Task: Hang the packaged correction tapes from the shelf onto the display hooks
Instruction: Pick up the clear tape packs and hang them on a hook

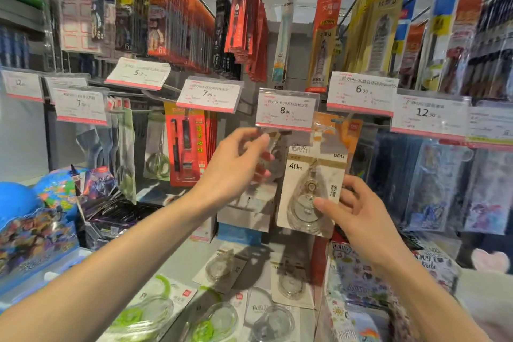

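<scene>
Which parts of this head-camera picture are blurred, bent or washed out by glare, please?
Head view: wide-angle bending slants the hanging packs at the edges; the left hand is motion-smeared at its fingertips; the beige carded correction tape pack marked 40m, pinched by the right hand, reads sharply; ceiling lights flare white up top.

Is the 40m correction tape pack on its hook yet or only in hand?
Cannot tell: right hand pinches the pack; the 8.00 price tag hides its top.
</scene>
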